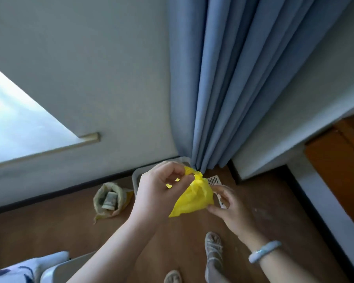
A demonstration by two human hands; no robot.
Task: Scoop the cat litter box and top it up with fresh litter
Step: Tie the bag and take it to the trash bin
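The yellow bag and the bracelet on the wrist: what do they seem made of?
Yellow bag: thin plastic film, faintly glossy; it crumples into sharp folds and glows where light passes. Bracelet: pale blue-green, smooth and polished, probably jade or glass; which one is unclear.

The lone head-worn camera looks forward and steeply down (wide-angle, so straight edges bow), close over the left hand (157,193) and right hand (231,209), with the floor (49,227), the person's feet (214,248) and the curtain (243,78) beyond.
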